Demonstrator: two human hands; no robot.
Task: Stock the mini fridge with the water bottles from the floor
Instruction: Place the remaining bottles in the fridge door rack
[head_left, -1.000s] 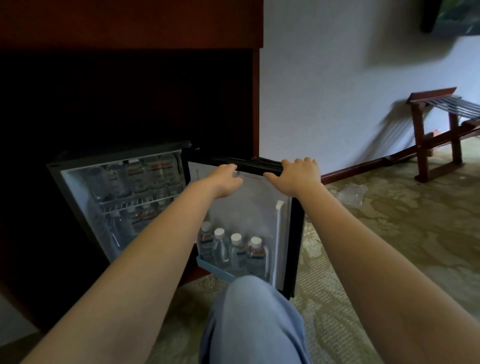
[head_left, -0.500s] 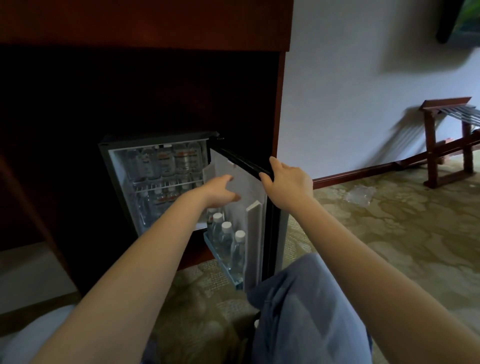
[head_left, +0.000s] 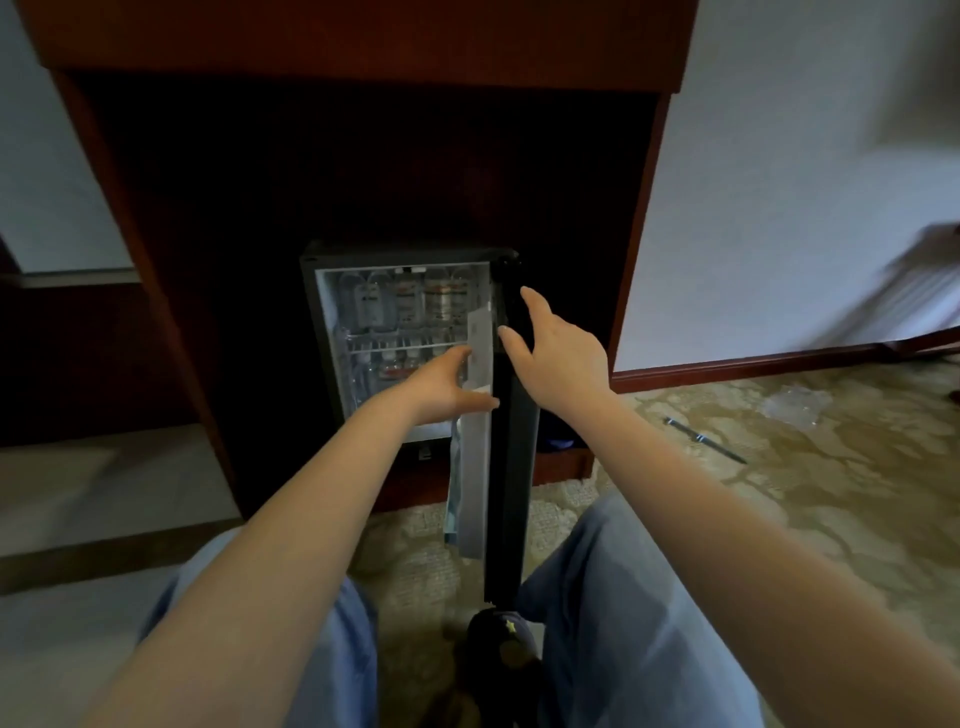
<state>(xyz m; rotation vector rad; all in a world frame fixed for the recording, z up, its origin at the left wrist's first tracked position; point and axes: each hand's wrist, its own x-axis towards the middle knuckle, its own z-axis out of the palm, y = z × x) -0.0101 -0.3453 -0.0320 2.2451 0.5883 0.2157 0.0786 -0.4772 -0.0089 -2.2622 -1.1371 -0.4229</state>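
Against the picture half a second ago, the door (head_left: 511, 447) of the mini fridge (head_left: 311, 322) now stands edge-on to me, between the two knees in blue denim. The bottles in its rack, visible then, are hidden behind the white liner (head_left: 475, 467). The fridge has shifted from left of centre to the middle of the view.

The left hand (head_left: 444, 387) stays on the inner side of the door, fingers straight and flat against the liner, gripping nothing. The right hand (head_left: 558, 356) no longer curls over the top edge. It lies spread on the door's dark outer edge, fingers extended, thumb toward the liner, nothing clasped.

The water bottles (head_left: 410, 301) stand upright inside the lit compartment. One row is on the wire shelf (head_left: 395, 347), and more are below it, blurred. They are clear plastic with pale labels.

The fridge shell is matt black and box-shaped, set in a dark red-brown wooden cabinet (head_left: 363, 47). The carpet (head_left: 779, 493) is a mottled beige weave. On it lie crumpled clear plastic wrap (head_left: 795, 405) and a thin dark rod (head_left: 702, 440).
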